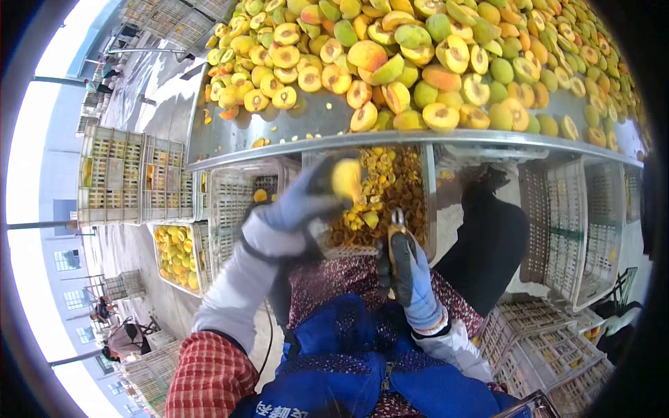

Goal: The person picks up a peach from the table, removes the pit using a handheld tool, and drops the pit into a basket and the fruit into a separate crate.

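Observation:
My left hand (pixel 306 198), gloved and blurred by motion, is raised in front of the table edge with its fingers closed round a yellow peach (pixel 346 180). My right hand (pixel 408 268), in a blue and dark glove, is closed on a hand tool (pixel 397 233) with a light handle and a two-pronged metal tip. That tip points away from me, over a crate (pixel 430 202) of dark pits and yellow scraps between my knees. Halved and whole peaches (pixel 446 80) are heaped on the metal table (pixel 313 125) ahead, many halves showing brown stones.
Stacked plastic crates (pixel 111 174) stand at the left, beside a crate of peaches (pixel 178 258). Another crate (pixel 564 230) sits under the table at the right, with more crates (pixel 543 341) below it. People (pixel 125 341) are far off at the left.

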A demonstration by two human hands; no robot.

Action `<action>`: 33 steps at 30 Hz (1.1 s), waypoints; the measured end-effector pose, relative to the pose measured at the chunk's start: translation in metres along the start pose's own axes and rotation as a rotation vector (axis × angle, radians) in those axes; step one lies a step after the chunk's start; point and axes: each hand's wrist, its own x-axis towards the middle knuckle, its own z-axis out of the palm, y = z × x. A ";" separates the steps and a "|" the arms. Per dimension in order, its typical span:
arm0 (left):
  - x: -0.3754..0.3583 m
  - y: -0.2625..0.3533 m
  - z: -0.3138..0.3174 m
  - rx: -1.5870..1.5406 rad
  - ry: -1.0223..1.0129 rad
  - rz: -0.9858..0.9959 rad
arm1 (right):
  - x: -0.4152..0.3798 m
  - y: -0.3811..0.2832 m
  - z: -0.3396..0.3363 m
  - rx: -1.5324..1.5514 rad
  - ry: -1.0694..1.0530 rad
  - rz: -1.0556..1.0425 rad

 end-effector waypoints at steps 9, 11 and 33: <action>-0.068 -0.038 0.086 -0.394 0.192 0.104 | -0.033 0.011 0.022 -1.060 0.104 -1.025; -0.072 -0.039 0.093 -0.419 0.301 0.154 | -0.042 0.007 0.027 -1.030 0.053 -0.853; -0.082 -0.023 0.077 -0.127 0.165 0.113 | -0.053 0.001 0.021 -1.108 -0.038 -0.625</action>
